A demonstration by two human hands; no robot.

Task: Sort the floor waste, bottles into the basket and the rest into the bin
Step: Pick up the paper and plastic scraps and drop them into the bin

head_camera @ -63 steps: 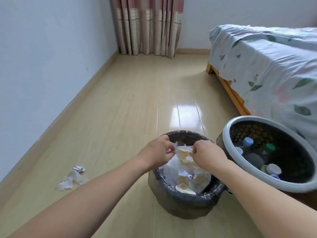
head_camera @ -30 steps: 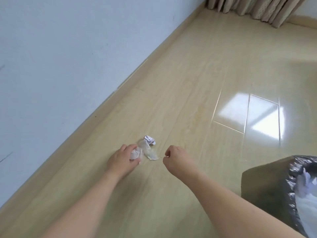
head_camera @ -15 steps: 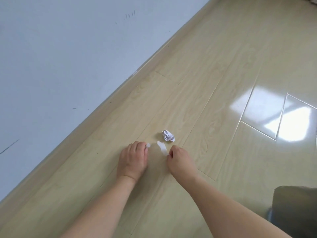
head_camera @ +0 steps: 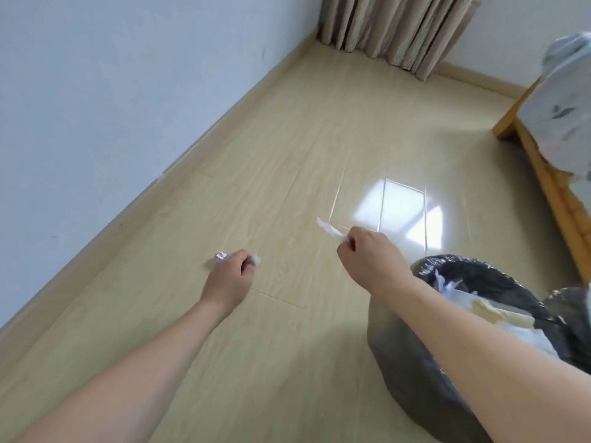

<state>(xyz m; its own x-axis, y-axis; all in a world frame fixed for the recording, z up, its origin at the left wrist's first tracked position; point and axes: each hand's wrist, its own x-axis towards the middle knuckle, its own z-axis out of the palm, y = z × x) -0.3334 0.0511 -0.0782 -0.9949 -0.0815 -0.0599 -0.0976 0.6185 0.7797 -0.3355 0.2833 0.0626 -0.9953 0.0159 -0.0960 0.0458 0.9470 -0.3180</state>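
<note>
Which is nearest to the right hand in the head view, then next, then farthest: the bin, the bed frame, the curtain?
From the right hand:
1. Bin, just below and to its right, beside the wrist.
2. Bed frame, farther right, along the frame's right edge.
3. Curtain, at the far wall, top of the view.

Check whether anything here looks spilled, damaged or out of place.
Nothing stands out. The left hand and right hand each hold paper scraps, and the bin stands upright with paper inside.
</note>
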